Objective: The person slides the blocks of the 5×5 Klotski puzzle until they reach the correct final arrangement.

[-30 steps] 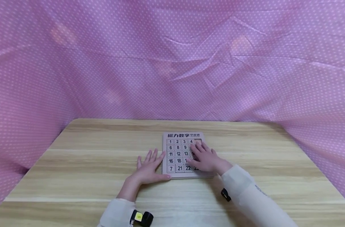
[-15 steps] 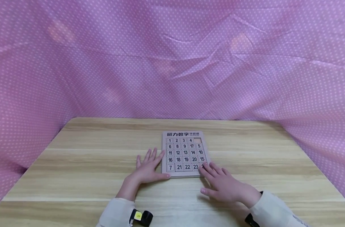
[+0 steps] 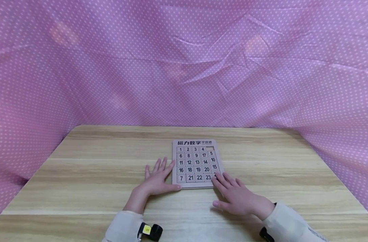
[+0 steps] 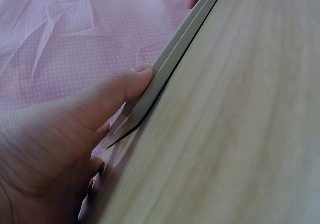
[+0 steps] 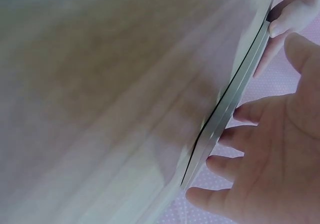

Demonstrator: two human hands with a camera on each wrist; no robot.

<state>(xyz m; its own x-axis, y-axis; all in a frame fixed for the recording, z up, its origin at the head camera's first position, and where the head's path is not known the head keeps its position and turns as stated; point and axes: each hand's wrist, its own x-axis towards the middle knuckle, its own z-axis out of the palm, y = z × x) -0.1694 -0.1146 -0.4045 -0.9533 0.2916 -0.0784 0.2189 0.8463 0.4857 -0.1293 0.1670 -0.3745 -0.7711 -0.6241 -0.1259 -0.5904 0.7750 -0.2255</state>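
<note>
A grey number sliding puzzle [image 3: 194, 185] with Chinese lettering lies flat on the table. Its right-hand tiles, 5 [image 3: 211, 153], 10 [image 3: 213, 160] and 15 [image 3: 214, 166], sit partway between rows, below a narrow gap at the top right. My left hand [image 3: 155, 183] is spread at the board's left side, its thumb [image 4: 132, 82] on the lower left corner. With fingers extended, my right hand [image 3: 240, 200] touches the lowest right tile, mostly covering its number. In the right wrist view, that hand's fingers [image 5: 225, 168] reach over the board's edge.
The board stands on a wood-grain table [image 3: 111, 144]. Pink dotted cloth [image 3: 184, 67] hangs behind the table and along both sides. Each wrist, in a pale sleeve, wears a small black camera [image 3: 155, 232].
My right hand first drew back from over the tiles to the lower right corner. Since then the right column has slid up partway, narrowing the top right gap. My left hand stays put.
</note>
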